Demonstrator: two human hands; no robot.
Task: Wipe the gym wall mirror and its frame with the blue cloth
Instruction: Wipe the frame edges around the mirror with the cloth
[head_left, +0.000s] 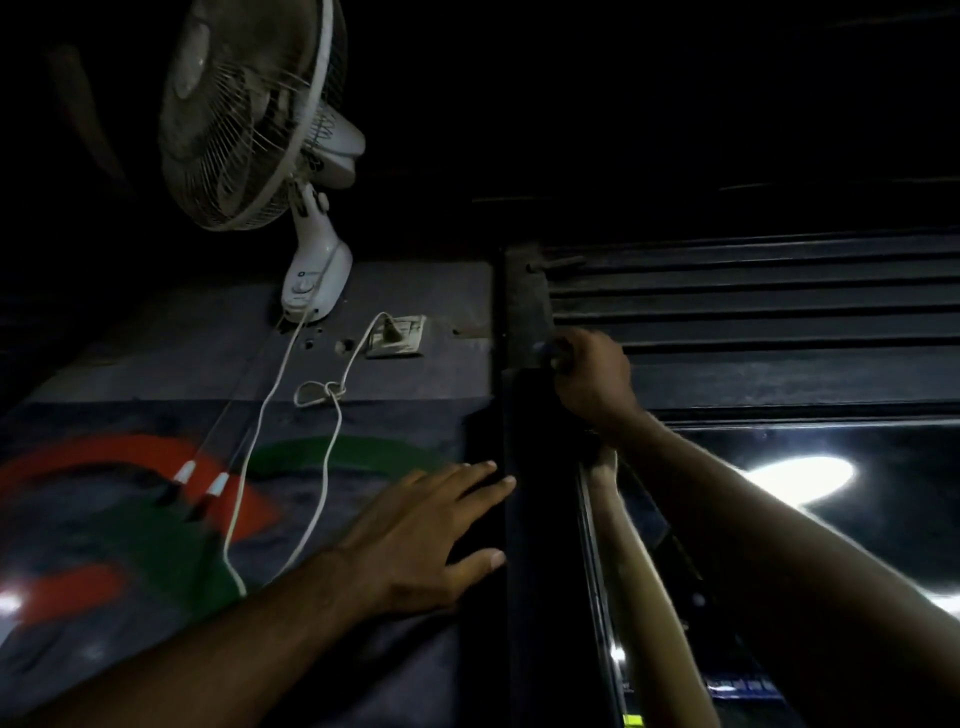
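The wall mirror fills the lower right and reflects a bright light and my forearm. Its dark frame runs up as a vertical post and crosses above as dark horizontal bars. My right hand is raised at the frame's upper left corner, closed on a small bunch of blue cloth pressed against the frame; only a sliver of cloth shows. My left hand lies flat with fingers spread, on the wall and the post's left edge.
A white wall fan hangs above left on its mount. Its white cord loops down from a wall socket. Two pull strings with white tips dangle over a red and green wall painting.
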